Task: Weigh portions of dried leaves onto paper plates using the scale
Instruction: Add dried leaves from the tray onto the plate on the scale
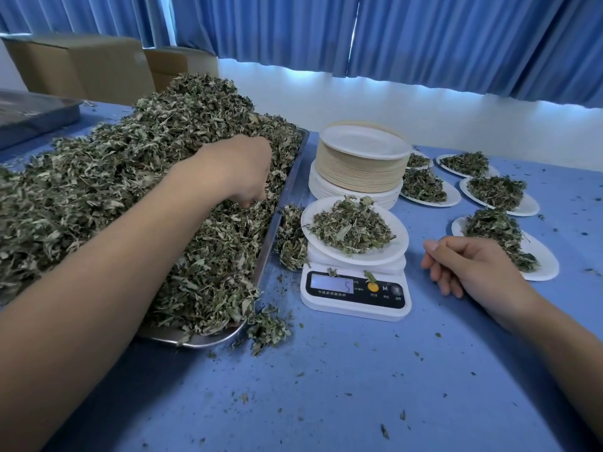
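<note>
A big heap of dried leaves (137,177) fills a metal tray (270,236) on the left. My left hand (241,171) reaches into the heap near the tray's right edge, fingers curled down into the leaves. A white digital scale (355,295) stands to the right of the tray, its display showing a 5. On it sits a white paper plate (391,252) with a small pile of leaves. My right hand (470,265) hovers just right of the scale, fingers loosely curled, holding nothing.
A stack of paper plates (362,164) stands behind the scale. Several filled plates (499,194) lie at the right on the blue table (359,386). Spilled leaves (290,236) lie between tray and scale. Cardboard boxes (85,66) and another tray (29,115) stand at the back left.
</note>
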`<action>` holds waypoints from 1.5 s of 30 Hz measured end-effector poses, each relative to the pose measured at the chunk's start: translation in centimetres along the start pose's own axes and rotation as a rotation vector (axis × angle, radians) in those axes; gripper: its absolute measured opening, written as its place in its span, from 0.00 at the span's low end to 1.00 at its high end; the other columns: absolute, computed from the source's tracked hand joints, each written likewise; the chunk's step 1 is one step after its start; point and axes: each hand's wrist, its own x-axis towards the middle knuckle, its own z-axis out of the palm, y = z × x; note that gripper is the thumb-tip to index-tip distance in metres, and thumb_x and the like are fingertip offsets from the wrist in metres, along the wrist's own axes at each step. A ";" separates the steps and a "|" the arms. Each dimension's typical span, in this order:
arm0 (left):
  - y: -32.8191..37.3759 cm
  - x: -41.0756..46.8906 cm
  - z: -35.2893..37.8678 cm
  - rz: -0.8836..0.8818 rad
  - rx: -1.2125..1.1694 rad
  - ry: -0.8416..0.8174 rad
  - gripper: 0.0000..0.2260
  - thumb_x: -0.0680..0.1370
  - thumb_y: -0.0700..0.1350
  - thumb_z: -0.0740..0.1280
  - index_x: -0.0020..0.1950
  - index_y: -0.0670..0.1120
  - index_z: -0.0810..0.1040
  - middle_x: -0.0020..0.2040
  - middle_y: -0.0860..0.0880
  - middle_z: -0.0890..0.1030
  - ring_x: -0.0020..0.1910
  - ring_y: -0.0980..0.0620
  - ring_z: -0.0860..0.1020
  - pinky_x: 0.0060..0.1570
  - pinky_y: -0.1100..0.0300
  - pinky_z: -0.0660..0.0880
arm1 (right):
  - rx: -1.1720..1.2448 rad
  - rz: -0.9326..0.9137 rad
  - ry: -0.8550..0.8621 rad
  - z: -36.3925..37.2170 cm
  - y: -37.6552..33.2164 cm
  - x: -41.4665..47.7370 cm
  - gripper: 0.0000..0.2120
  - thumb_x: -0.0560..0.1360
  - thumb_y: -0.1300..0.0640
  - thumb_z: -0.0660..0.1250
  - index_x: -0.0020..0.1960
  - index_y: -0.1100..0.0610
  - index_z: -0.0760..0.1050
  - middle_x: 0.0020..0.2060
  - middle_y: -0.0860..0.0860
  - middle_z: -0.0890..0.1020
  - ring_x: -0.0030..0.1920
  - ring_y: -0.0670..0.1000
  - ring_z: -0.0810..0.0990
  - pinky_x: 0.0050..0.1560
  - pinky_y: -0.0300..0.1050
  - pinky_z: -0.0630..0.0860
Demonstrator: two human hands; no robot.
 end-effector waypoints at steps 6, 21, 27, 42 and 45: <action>-0.4 0.7 2.1 0.072 0.105 -0.225 0.10 0.76 0.46 0.74 0.50 0.41 0.83 0.43 0.47 0.82 0.40 0.47 0.77 0.41 0.55 0.74 | -0.008 0.002 0.004 0.1 0.0 0.0 0.18 0.82 0.51 0.67 0.37 0.59 0.82 0.29 0.57 0.78 0.26 0.52 0.74 0.24 0.38 0.69; 0.0 0.2 1.4 0.063 0.052 -0.098 0.02 0.75 0.36 0.73 0.43 0.41 0.84 0.43 0.48 0.85 0.43 0.48 0.84 0.48 0.51 0.83 | -0.010 0.001 0.005 0.1 -0.1 -0.1 0.18 0.81 0.50 0.67 0.37 0.59 0.82 0.30 0.57 0.79 0.26 0.52 0.74 0.24 0.39 0.70; 0.0 0.3 -0.1 0.075 -0.020 0.292 0.10 0.74 0.33 0.71 0.38 0.47 0.79 0.46 0.44 0.80 0.43 0.41 0.81 0.51 0.45 0.81 | -0.009 0.002 0.003 0.1 -0.1 0.0 0.18 0.81 0.50 0.67 0.37 0.59 0.82 0.29 0.57 0.79 0.26 0.52 0.74 0.24 0.38 0.70; 2.9 -0.5 0.7 0.314 -0.626 0.371 0.05 0.71 0.40 0.79 0.42 0.46 0.85 0.35 0.54 0.84 0.31 0.65 0.79 0.37 0.72 0.75 | -0.023 0.018 0.002 0.2 -0.2 -0.1 0.18 0.82 0.51 0.66 0.37 0.59 0.82 0.30 0.56 0.79 0.27 0.52 0.75 0.24 0.39 0.70; 4.0 -1.1 1.3 0.361 -0.764 0.188 0.10 0.72 0.45 0.79 0.51 0.47 0.85 0.45 0.53 0.86 0.45 0.58 0.84 0.53 0.61 0.80 | -0.025 0.019 0.002 0.2 -0.1 -0.1 0.18 0.82 0.50 0.66 0.37 0.59 0.82 0.30 0.56 0.79 0.27 0.52 0.75 0.24 0.39 0.70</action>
